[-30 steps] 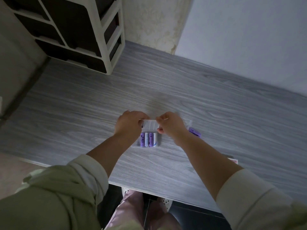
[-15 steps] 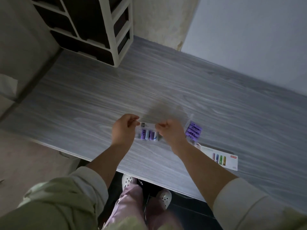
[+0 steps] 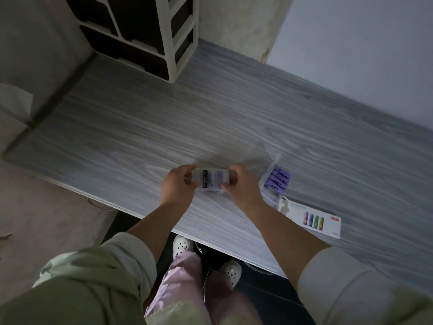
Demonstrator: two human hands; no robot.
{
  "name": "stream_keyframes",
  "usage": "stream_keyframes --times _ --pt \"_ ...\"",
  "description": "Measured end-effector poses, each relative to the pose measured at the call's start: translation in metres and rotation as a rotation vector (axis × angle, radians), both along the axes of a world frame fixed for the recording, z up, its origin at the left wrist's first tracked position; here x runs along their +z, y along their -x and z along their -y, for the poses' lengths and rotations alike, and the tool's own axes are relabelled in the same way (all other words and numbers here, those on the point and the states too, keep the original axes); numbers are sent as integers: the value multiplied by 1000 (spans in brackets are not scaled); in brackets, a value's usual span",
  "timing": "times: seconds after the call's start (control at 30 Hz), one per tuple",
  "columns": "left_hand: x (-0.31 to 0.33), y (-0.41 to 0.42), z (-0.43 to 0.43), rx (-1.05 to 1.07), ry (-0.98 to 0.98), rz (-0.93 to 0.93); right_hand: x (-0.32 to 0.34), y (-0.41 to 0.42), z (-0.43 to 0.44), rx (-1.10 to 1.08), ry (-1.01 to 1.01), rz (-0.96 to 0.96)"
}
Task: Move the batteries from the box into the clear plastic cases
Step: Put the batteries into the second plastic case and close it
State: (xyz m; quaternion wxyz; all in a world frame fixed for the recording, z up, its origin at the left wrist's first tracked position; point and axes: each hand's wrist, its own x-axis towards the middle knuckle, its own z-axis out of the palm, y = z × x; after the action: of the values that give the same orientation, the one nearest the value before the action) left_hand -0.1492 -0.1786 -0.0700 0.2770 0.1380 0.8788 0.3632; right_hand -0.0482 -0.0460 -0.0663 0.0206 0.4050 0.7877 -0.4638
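My grey table (image 3: 234, 118) carries a drawer rack (image 3: 180, 55) far left; an open clear case (image 3: 267, 195) of purple batteries (image 3: 278, 181) and a flat box (image 3: 314, 220) lie right.

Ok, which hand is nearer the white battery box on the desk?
Right. The right hand grips the clear case at its right end, just left of the box; the left hand grips the case's left end, farther away.

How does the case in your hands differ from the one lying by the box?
The held case is gripped at its ends by the left hand and right hand; the other case lies untouched on the table. The held case looks closed; the other case seems open, lid raised. Both are clear plastic with purple batteries inside.
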Motion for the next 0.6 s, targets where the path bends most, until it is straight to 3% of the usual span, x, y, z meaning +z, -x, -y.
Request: stream_keyframes --times 0.27,0.6 --pt "-4 -1 -1 -26 57 -99 -6 -1 -3 -41 48 11" --pt "5 -1 -11 66 57 13 -10 2 4 -126 42 -6"
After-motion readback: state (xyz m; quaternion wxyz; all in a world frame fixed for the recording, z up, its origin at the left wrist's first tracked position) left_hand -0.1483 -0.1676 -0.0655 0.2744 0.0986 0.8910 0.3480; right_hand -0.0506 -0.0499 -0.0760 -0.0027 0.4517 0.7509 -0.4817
